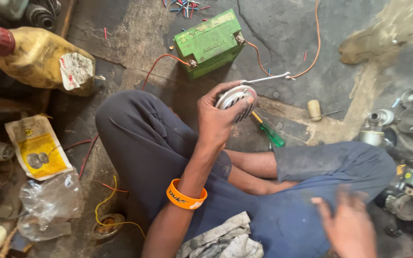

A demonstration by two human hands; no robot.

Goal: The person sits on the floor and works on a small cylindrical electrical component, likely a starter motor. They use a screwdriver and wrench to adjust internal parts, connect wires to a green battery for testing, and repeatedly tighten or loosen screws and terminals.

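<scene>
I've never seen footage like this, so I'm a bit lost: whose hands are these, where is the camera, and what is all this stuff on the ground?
There is no machine here. The single picture comes from a camera worn on a person's head, looking down at their own crossed legs and two bare hands as they sit on a stained concrete floor.

The left hand, with an orange wristband, holds up a round silver disc-shaped part with a metal strip sticking out. The right hand is blurred, low by the knee, and seems to hold nothing.

In front lies a green box-shaped battery with orange wires, and a green-handled screwdriver. To the left are a yellow jug and packets; to the right, grey metal parts.
</scene>
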